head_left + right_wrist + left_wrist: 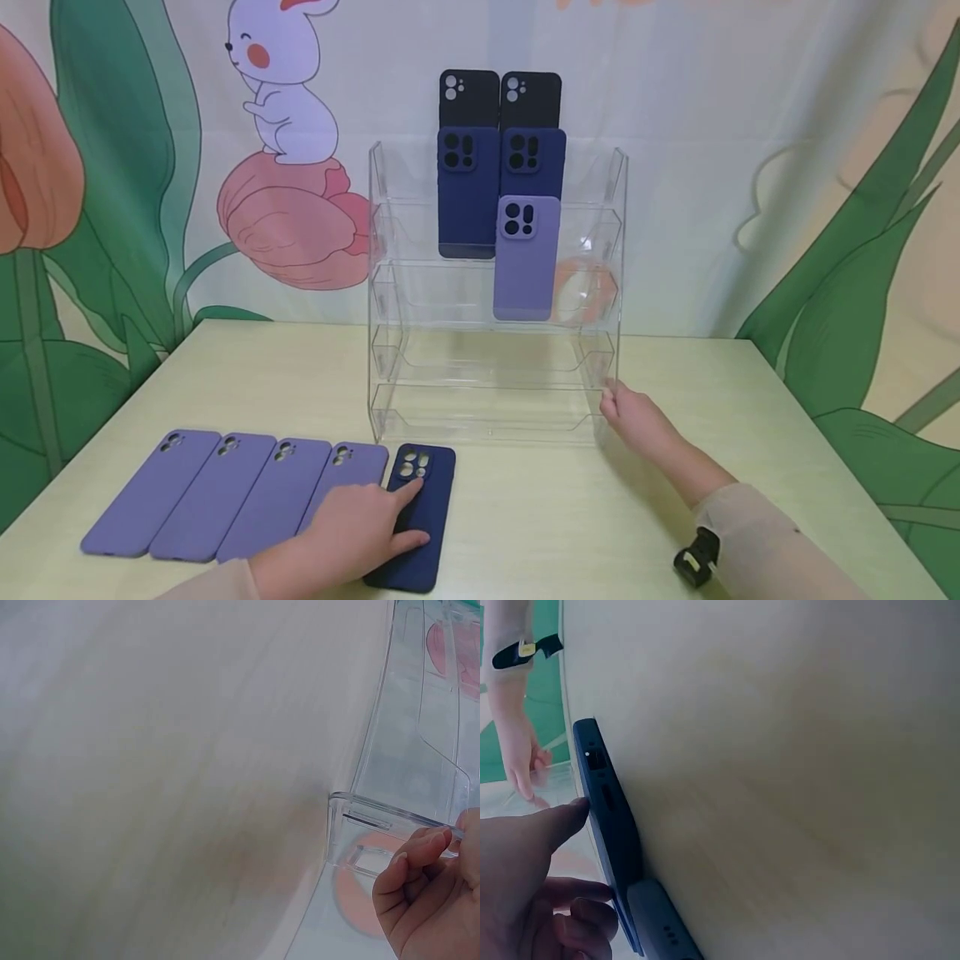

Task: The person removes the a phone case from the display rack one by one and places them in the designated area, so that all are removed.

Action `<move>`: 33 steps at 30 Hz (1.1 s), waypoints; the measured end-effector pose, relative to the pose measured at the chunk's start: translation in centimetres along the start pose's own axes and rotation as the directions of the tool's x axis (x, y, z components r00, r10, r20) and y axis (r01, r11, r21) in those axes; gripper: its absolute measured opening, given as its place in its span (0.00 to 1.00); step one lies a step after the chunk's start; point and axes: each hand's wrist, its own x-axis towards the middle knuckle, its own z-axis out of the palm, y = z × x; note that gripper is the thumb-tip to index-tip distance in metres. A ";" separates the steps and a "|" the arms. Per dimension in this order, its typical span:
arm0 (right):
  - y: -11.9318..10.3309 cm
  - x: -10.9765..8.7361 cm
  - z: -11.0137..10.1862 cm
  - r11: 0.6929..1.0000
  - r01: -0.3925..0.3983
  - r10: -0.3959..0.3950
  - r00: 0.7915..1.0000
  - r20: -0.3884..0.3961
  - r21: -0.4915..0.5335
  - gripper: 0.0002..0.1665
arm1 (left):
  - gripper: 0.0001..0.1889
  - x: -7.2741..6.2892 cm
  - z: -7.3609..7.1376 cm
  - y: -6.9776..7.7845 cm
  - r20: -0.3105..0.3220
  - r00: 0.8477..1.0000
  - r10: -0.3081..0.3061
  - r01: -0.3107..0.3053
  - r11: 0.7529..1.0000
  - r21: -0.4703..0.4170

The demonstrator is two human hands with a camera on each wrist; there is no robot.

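My left hand (341, 533) rests its extended index finger and thumb on the back of a dark blue phone case (441, 512) lying flat on the table. In the left wrist view the case (613, 825) shows its side edge, with the thumb and index touching its face and the other fingers curled. My right hand (637, 421) grips the lower right side panel of a clear tiered display rack (491, 387); the right wrist view shows fingers and thumb pinching that panel's edge (401, 810). Several lavender phone cases (165, 500) lie side by side left of the blue one.
Upper tiers of the rack hold two black cases (469, 104), two dark blue cases (467, 204) and one lavender case (527, 271). A printed curtain (697, 192) hangs behind the table (540, 525). A black strap device (697, 558) sits on the right sleeve.
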 end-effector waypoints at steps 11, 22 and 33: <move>-0.1 0.1 0.0 1.000 -0.001 0.001 1.000 -0.009 -0.009 0.29 | 0.33 -0.5 -0.3 -0.9 0.033 0.999 -0.034 0.034 0.999 -0.007; -0.1 0.0 0.2 1.000 0.000 -0.001 1.000 -0.019 -0.013 0.28 | 0.20 1.6 -3.9 -3.5 -0.344 0.936 -0.071 0.012 0.985 -0.171; -0.3 -0.2 -0.3 0.999 -0.033 0.032 0.999 0.011 0.016 0.29 | 0.29 5.3 -4.8 -7.4 -0.220 0.934 -0.282 0.079 0.761 -0.644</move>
